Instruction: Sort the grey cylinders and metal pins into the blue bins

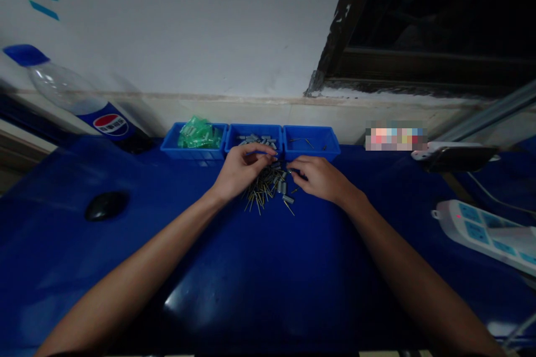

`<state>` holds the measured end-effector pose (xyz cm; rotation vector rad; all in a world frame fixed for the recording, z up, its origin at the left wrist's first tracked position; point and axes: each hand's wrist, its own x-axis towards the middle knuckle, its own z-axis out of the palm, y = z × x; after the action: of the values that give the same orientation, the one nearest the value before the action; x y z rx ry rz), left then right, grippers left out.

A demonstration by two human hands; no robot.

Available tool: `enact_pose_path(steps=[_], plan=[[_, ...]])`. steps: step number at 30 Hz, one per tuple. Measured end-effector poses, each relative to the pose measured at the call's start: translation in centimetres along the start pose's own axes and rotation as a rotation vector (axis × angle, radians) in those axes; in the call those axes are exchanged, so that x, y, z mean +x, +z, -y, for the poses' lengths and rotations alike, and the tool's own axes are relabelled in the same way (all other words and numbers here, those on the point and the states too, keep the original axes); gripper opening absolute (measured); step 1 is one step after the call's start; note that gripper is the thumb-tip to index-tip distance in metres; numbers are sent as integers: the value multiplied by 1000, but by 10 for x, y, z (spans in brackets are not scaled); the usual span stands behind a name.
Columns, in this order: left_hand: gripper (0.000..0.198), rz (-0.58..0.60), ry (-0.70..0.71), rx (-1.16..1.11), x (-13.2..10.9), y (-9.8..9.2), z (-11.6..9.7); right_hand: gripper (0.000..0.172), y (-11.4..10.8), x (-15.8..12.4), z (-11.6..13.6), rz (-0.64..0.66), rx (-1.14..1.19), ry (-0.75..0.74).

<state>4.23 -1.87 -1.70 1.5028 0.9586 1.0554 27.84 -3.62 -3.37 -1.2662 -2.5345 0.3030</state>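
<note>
A heap of small metal pins and short grey sleeves [271,188] lies on the blue table [268,279] in front of three blue trays. My left hand [240,172] rests on the heap's left side, its fingers curled and pinched on a thin blue-tipped pin. At the heap's right edge my right hand [318,178] has its fingertips pressed together on a small part that I cannot make out. The two hands almost touch above the heap.
The left blue tray [171,148] holds green plastic bags, the middle tray [234,145] grey sleeves, the right tray [330,148] a few pins. A plastic bottle [84,103] lies at the back left, a black mouse [106,205] at left, a white power strip [486,228] at right.
</note>
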Motion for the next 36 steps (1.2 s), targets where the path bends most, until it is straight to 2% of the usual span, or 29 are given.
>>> enact_pose_path(steps=[7,14,16,20,23,27,30,36], plan=[[17,6,-6,27,0,1,0,17,6,1,-1,-45,-75,93],[18,13,-6,32,0,1,0,36,8,2,4,-81,-64,107],[18,12,-13,42,0,1,1,36,7,2,3,-114,-20,99],[17,16,-19,54,0,-1,1,21,1,3,3,-170,180,119],[18,26,-24,71,1,-2,3,11,-6,5,7,-235,380,202],[21,63,-2,71,2,0,5,21,-13,7,15,-266,725,339],[23,103,-4,17,1,2,5,25,-14,9,18,-253,930,357],[25,151,-49,-94,-2,6,3,26,-9,9,21,-202,1032,292]])
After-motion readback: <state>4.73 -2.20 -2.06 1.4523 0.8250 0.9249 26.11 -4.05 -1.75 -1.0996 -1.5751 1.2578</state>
